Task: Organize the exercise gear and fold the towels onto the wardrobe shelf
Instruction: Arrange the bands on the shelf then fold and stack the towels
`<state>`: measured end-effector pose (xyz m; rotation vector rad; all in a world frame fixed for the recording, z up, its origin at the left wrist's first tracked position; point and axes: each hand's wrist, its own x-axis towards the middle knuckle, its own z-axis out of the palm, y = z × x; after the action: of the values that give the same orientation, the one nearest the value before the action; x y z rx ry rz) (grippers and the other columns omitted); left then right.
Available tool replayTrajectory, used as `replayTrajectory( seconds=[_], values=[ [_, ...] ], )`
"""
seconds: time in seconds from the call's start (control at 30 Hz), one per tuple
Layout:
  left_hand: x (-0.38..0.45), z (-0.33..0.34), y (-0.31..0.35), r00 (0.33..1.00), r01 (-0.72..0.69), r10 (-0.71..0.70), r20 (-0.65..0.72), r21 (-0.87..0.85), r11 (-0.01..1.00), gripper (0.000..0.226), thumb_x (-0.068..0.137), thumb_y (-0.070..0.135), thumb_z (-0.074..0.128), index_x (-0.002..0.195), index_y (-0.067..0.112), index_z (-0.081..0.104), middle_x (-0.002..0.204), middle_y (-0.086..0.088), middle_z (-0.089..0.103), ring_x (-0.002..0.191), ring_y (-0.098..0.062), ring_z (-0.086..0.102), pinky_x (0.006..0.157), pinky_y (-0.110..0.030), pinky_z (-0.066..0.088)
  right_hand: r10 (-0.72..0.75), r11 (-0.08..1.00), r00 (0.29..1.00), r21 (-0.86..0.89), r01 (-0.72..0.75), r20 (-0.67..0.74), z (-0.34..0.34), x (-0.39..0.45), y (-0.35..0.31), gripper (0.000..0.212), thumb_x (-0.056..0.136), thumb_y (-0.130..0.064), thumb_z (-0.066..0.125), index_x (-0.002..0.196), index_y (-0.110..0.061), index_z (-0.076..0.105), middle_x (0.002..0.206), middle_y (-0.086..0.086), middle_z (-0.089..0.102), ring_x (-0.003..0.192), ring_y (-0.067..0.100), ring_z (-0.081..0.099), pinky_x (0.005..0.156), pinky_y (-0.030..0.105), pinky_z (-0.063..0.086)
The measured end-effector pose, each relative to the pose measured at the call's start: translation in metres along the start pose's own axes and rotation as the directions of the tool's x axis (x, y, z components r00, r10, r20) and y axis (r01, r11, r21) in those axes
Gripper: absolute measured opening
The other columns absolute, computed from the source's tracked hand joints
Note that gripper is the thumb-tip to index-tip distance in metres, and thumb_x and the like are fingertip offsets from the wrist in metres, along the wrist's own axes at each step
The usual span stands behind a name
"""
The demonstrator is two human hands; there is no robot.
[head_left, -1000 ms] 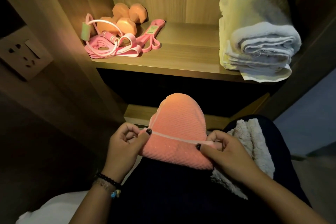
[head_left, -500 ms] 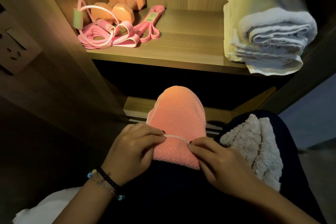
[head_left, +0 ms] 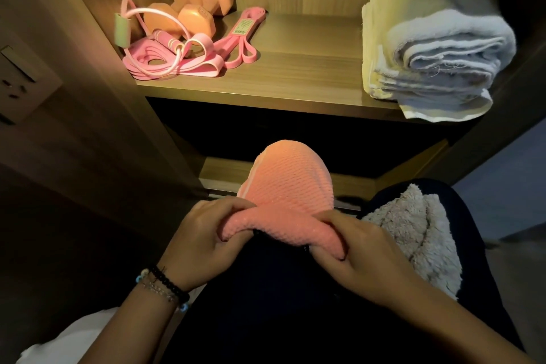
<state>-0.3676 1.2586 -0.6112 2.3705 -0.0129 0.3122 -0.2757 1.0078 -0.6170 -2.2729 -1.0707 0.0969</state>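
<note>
Down on the lap, both hands, left hand (head_left: 204,238) and right hand (head_left: 359,251), have fingers curled tight around the pink towel (head_left: 288,201). Beyond the towel, dumbbells (head_left: 189,13) sit on the wardrobe shelf (head_left: 295,74), folded towels (head_left: 437,47) too.

The near edge of the pink towel (head_left: 288,201) is rolled under, hiding the fingertips of the left hand (head_left: 204,241) and right hand (head_left: 359,254). The folded towel stack (head_left: 437,47) at the shelf's (head_left: 295,80) right end is cut off by the top edge — its full height cannot be told. The resistance band's label (head_left: 243,27) print is too small to read.
</note>
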Motion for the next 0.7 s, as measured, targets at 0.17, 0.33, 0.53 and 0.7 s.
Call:
replayTrajectory(
  seconds=[0.17, 0.33, 0.53, 0.7],
  values=[
    [0.001, -0.002, 0.009, 0.988, 0.104, -0.129, -0.083, -0.258, 0.96, 0.034, 0.075, 0.058, 0.065, 0.098, 0.034, 0.062, 0.099, 0.017, 0.065, 0.089, -0.008, 0.064, 0.069, -0.032, 0.057, 0.104, 0.889, 0.991, 0.439, -0.131, 0.085, -0.019, 0.014, 0.009, 0.023, 0.077, -0.048, 0.065, 0.087, -0.027, 0.065, 0.082, -0.009, 0.064, 0.071, 0.01, 0.059, 0.06, 0.018, 0.041],
    [0.01, -0.004, 0.021, 0.933, 0.337, -0.36, -0.001, -0.346, 0.876, 0.051, 0.066, 0.071, 0.065, 0.089, 0.026, 0.064, 0.097, 0.015, 0.064, 0.09, -0.005, 0.061, 0.065, -0.022, 0.055, 0.26, 0.681, 0.952, 0.668, -0.299, 0.162, -0.014, 0.018, 0.008, 0.035, 0.083, -0.044, 0.07, 0.074, -0.01, 0.073, 0.069, 0.001, 0.063, 0.062, 0.015, 0.055, 0.057, 0.024, 0.04],
    [0.027, 0.006, 0.014, 0.798, 0.589, -0.602, 0.041, -0.265, 0.763, 0.03, 0.077, 0.044, 0.072, 0.083, 0.015, 0.064, 0.091, 0.002, 0.064, 0.088, -0.018, 0.061, 0.073, -0.042, 0.053, 0.471, 0.65, 0.868, 0.603, -0.462, 0.157, -0.003, 0.033, 0.007, 0.036, 0.083, -0.033, 0.071, 0.064, -0.003, 0.068, 0.061, -0.001, 0.06, 0.056, 0.007, 0.053, 0.053, 0.02, 0.037],
    [0.035, 0.012, 0.015, 0.776, 0.609, -0.627, -0.064, -0.182, 0.772, 0.03, 0.074, 0.041, 0.078, 0.084, 0.019, 0.059, 0.085, 0.007, 0.063, 0.076, -0.007, 0.059, 0.057, -0.019, 0.041, 0.567, 0.733, 0.821, 0.415, -0.539, 0.066, 0.006, 0.032, 0.009, 0.036, 0.078, -0.049, 0.07, 0.07, -0.015, 0.066, 0.071, -0.004, 0.066, 0.064, 0.012, 0.06, 0.061, 0.031, 0.046]
  ],
)
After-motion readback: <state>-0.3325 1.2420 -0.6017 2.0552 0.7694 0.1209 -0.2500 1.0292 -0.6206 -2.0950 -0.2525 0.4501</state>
